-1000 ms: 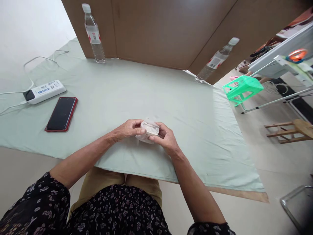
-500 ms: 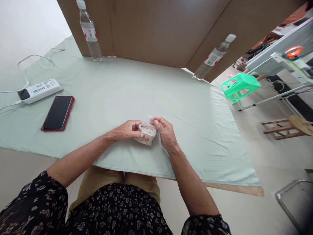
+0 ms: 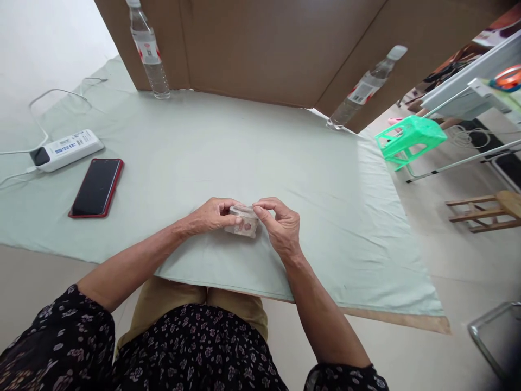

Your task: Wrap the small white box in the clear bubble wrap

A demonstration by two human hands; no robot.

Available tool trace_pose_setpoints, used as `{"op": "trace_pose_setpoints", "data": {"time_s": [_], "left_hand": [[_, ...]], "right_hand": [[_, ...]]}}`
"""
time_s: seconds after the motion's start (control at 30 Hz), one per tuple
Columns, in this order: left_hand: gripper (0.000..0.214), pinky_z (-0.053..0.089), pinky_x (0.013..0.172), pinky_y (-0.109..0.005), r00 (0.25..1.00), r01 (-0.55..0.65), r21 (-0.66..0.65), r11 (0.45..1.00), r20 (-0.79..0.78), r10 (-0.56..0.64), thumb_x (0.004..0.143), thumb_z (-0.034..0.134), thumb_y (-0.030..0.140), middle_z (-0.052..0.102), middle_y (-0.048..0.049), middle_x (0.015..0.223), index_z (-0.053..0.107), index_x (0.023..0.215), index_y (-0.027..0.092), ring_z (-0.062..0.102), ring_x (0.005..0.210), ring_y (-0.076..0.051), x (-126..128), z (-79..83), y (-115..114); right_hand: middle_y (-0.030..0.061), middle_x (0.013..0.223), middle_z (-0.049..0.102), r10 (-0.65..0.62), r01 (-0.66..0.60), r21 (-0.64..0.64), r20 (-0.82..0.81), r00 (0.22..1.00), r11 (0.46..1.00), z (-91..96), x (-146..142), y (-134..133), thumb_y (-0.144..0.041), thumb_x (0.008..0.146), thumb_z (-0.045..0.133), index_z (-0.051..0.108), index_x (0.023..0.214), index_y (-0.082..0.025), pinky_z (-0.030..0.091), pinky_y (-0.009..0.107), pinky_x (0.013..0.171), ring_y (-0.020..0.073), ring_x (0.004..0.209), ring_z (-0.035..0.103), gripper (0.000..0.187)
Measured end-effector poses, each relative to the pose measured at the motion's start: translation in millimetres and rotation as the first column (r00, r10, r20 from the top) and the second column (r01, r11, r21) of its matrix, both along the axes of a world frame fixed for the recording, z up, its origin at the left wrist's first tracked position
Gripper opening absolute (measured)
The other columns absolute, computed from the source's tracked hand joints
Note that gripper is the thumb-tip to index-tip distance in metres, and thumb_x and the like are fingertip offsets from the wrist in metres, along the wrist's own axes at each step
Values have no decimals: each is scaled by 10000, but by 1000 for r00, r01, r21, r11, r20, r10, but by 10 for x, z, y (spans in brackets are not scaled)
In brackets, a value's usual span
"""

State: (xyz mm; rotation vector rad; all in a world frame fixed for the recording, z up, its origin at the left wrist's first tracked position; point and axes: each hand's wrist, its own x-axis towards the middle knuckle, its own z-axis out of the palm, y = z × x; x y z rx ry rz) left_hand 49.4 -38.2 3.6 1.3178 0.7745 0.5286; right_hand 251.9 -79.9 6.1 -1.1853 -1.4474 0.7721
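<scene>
A small pale block in clear plastic wrap [image 3: 246, 226], with reddish print on its front, is held just above or on the cloth near the table's front edge; I cannot tell which. My left hand [image 3: 214, 215] grips its left side, thumb on the front and fingers behind. At its upper right corner, my right hand [image 3: 282, 224] pinches the edge of the clear wrap between thumb and forefinger. The fingertips hide part of that edge. What the block is made of does not show.
A phone with a red case [image 3: 96, 188] and a white power strip [image 3: 67, 150] lie at the left. Water bottles [image 3: 150, 54] [image 3: 364, 89] stand before a brown cardboard panel [image 3: 252, 49]. Off the table's right side are a green stool [image 3: 415, 136] and a wooden stool [image 3: 488, 212].
My right hand has moved slightly right, and the clear flap that stood up at its fingertips now lies low along the block's top. My left hand keeps its grip.
</scene>
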Motion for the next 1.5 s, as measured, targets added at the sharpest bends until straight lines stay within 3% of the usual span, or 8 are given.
{"op": "trace_pose_setpoints", "data": {"time_s": [0.2,0.5,0.7,0.97,1.13,1.33,1.43,1.5], "left_hand": [[475,494,835,-304,999,-17,74,997,-36,19,827,731,495,742,-87,1036,716,1133,133,664,929,-197,-12,-18,40],[540,488,817,-301,999,-50,-19,999,19,51,790,762,559,751,-77,990,724,1120,133,662,880,-188,-39,-35,52],[534,485,799,-296,994,-90,-59,994,59,93,771,783,538,744,-62,929,725,1109,129,646,827,-167,-38,-33,41],[553,454,753,-275,984,-143,-106,984,88,152,723,815,534,749,-69,928,736,1078,118,633,812,-161,-32,-37,69],[515,463,772,-285,989,-119,-49,992,84,123,772,771,527,752,-70,919,739,1093,125,642,822,-171,-49,-31,72],[518,486,767,-290,993,-114,28,993,13,114,804,712,532,749,-84,971,727,1123,124,652,837,-179,-36,-64,51],[487,502,760,-304,983,-123,183,975,-115,145,849,629,504,749,-84,972,720,1149,131,661,842,-196,-34,-58,39],[425,511,823,-324,959,-123,349,929,-198,201,868,577,456,751,-85,1020,740,1110,148,666,922,-221,-42,-45,41]], "right_hand": [[17,842,730,-40,7,138,240,970,990,-57,-57,-48,-313,922,651,738,830,-284,469,428,915,221,881,648,129],[44,966,685,-165,-35,360,508,845,932,-163,-80,-50,-319,947,612,770,920,-323,437,431,916,238,999,613,160],[58,1102,697,-133,-115,407,531,837,906,-187,-74,-123,-258,893,647,759,1018,-325,430,476,959,266,1078,622,181],[108,1346,580,-82,2,270,283,956,963,-186,-8,-120,-321,913,611,711,1173,-290,478,509,1016,284,1195,589,280],[101,1450,527,-48,-108,293,481,876,950,-227,-36,-105,-375,906,602,657,1277,-306,446,541,1049,311,1257,556,381],[107,1361,600,-214,-162,476,640,738,864,-238,-42,-94,-324,912,622,686,1175,-275,447,493,1006,298,1236,574,275],[127,1339,610,-240,-179,506,654,717,844,-248,-50,-90,-308,901,641,680,1171,-243,447,472,991,297,1228,571,280],[139,1347,604,-239,-189,495,675,698,848,-265,-61,-89,-309,899,643,668,1205,-227,443,468,992,300,1238,561,318]]}}
